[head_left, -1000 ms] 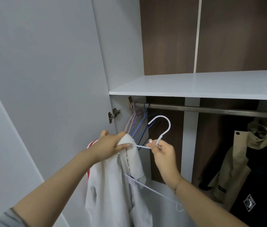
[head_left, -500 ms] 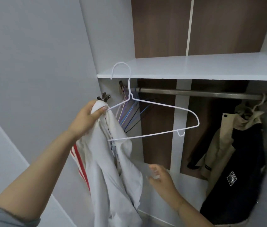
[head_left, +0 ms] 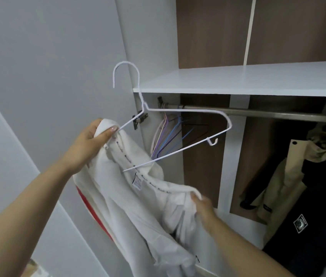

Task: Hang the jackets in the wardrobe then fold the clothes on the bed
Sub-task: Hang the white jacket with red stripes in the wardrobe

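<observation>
before the open wardrobe (head_left: 238, 80), left hand (head_left: 86, 146) grips jacket (head_left: 138, 206) and hanger (head_left: 178, 110); right hand (head_left: 204, 210) pinches its collar.

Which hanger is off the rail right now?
The white wire hanger, held with the white jacket by the left hand. The coloured hangers all hang empty on the rail.

Left arm: reaching forward and up from the lower left, forearm bare.
Left hand (head_left: 90, 143): gripping white fabric, thumb lying flat on top, fingers wrapping underneath.
Right arm: stretching forward from the lower right, held lower than the left.
Right hand (head_left: 204, 210): pinching a fabric edge, back of hand facing up.
</observation>
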`<state>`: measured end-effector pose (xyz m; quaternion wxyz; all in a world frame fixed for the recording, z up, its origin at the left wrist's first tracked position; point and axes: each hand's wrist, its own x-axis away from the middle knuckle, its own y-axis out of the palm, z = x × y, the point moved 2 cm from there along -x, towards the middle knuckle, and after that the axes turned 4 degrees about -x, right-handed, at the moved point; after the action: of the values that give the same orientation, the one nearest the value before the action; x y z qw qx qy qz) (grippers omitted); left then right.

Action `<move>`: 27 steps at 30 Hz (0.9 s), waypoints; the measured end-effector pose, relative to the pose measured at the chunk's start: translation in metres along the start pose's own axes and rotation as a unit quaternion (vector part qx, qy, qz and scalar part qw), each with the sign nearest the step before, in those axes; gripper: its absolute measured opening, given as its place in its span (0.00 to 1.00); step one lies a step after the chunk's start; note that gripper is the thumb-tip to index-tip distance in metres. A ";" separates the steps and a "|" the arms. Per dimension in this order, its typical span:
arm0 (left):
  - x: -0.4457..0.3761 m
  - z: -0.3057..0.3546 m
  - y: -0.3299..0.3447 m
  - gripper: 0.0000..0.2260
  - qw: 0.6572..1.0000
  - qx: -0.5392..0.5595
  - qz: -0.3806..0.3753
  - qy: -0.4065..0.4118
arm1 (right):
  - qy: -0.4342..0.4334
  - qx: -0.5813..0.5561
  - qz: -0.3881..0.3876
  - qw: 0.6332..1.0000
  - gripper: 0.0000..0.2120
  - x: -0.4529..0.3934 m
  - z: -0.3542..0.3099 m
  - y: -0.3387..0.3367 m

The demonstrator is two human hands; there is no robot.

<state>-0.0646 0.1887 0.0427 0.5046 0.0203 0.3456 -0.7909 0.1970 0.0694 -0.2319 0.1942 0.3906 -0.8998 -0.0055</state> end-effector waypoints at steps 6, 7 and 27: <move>0.021 -0.037 -0.012 0.08 0.990 -0.059 -0.129 -0.016 | -0.092 -0.007 0.034 0.995 0.10 -0.005 -0.119 -0.068; 0.022 -0.040 -0.008 0.08 0.987 -0.052 -0.152 -0.016 | -0.107 0.014 0.045 0.993 0.11 -0.004 -0.134 -0.075; 0.002 -0.017 0.110 0.09 0.988 0.014 -0.031 0.148 | -0.336 0.561 0.030 0.756 0.30 0.100 -0.205 -0.080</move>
<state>0.0180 0.1688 -0.0289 0.4232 0.1335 0.4053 -0.7992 0.2637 -0.0282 -0.0209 -0.3746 0.3755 -0.7600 0.3756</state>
